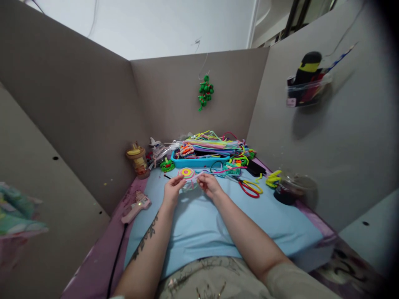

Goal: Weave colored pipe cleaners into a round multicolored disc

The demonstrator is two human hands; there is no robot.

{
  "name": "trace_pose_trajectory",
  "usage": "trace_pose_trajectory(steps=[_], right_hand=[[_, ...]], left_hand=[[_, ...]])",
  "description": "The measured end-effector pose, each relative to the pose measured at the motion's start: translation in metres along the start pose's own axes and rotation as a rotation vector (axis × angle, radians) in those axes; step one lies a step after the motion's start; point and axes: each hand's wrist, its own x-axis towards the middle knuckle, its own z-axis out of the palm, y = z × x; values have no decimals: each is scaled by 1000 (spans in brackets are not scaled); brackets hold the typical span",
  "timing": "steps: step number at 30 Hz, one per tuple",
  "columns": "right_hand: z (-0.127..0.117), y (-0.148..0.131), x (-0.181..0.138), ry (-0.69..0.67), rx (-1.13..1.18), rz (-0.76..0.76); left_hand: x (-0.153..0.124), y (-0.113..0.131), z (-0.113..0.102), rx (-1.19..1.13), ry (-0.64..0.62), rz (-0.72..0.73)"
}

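Both hands up front | left hand (172, 189) fingers pinch woven disc (187, 173) rim | right hand (209, 184) fingers pinch its loose strand | disc above blue mat (199, 224), before tray (199, 162) | best: keep strand taut, wraps snug

I'm working over a pale blue cloth mat (199, 224) spread on a purple-covered tabletop (93, 257). A turquoise plastic tray of pipe cleaners (199, 161) sits at the far edge, red and yellow loops (251, 189) to the right. Pink glue gun (136, 206) lies off the mat's left side.
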Motion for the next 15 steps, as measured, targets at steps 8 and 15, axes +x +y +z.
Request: trace_pose_trajectory(steps=[8,15], right_hand=[[2,8,-5,-145,-198,135],[6,11,-4,-76,-259,23]], left_hand=[[-2,-2,1,37,-51,24],[-3,0,4,84,-72,50]])
